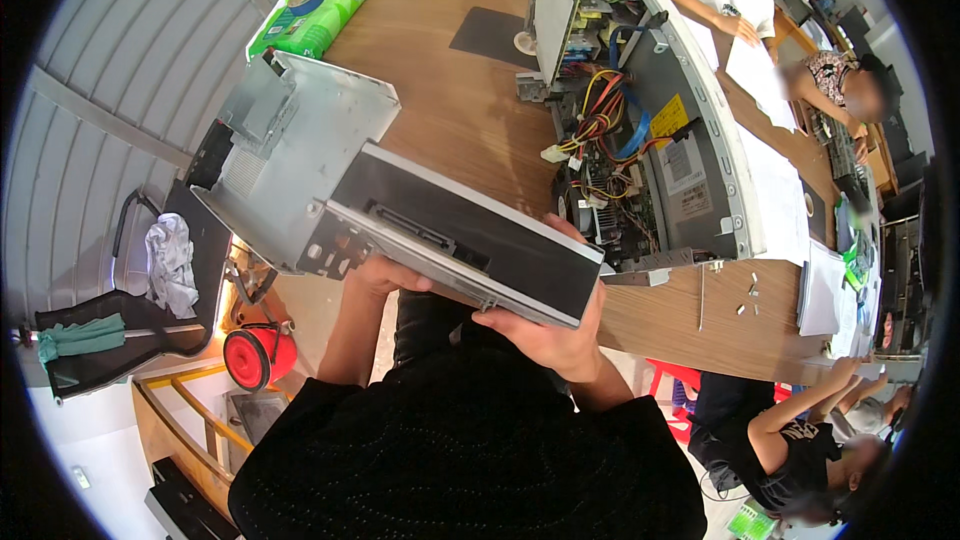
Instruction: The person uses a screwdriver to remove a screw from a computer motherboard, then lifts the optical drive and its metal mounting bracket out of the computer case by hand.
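Both my hands hold a box-shaped computer drive (480, 225), tilted in front of my body. It has a dark face, silver edges and connector slots along one long side. My left hand (393, 274) is closed under its left part, with the fingers mostly hidden. My right hand (550, 338) grips the right end, thumb below and fingertips showing over the far edge. A bent sheet-metal bracket (310, 125) adjoins the drive's left end; whether they are joined I cannot tell. Just beyond my right hand stands an opened computer case (690, 170) with coloured cables (600, 125) inside.
Green plastic packs (318, 5) lie at the table's far left. A dark mat (490, 37) is behind the drive. Small white pieces (753, 290) and papers (775, 190) lie on the wooden table (640, 315). Several people are at the right. A red round object (262, 355) is at lower left.
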### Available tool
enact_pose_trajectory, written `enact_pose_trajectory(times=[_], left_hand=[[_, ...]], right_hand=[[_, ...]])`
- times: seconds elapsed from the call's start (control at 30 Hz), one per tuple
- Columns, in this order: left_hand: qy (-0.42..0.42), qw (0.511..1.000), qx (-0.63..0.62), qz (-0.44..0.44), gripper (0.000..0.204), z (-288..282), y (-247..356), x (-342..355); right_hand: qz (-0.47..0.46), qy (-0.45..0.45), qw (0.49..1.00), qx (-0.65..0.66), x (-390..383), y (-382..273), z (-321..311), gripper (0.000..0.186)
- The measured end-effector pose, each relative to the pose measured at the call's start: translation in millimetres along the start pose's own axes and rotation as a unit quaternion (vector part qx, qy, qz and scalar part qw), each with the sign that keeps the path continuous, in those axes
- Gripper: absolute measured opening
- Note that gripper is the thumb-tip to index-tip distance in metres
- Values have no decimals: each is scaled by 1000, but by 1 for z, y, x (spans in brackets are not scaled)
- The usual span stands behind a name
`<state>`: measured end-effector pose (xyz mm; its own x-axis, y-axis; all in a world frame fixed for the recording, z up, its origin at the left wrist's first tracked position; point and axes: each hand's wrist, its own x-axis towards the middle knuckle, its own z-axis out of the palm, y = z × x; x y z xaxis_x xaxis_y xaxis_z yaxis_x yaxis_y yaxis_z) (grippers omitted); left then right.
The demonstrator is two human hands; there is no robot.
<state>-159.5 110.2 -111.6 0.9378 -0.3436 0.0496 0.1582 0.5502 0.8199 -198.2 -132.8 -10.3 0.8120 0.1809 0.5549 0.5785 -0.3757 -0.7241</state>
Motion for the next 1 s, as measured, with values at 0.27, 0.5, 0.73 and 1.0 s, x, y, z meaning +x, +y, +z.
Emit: enact_pose_trajectory(times=[0.27,0.5,0.73,1.0], left_hand=[[-25,998,-31,-54,83,-4,-2,-2],[3,992,-115,-60,100,-1,-14,-2],[-24,982,-138,-123,94,-19,-19,-8],[-37,984,-134,-110,94,-11,-13,-7]], right_hand=[[140,-4,987,75,5,-1,1,95],[145,-10,981,129,13,0,-3,88],[196,-15,953,231,14,-2,3,85],[208,2,932,296,14,-4,5,83]])
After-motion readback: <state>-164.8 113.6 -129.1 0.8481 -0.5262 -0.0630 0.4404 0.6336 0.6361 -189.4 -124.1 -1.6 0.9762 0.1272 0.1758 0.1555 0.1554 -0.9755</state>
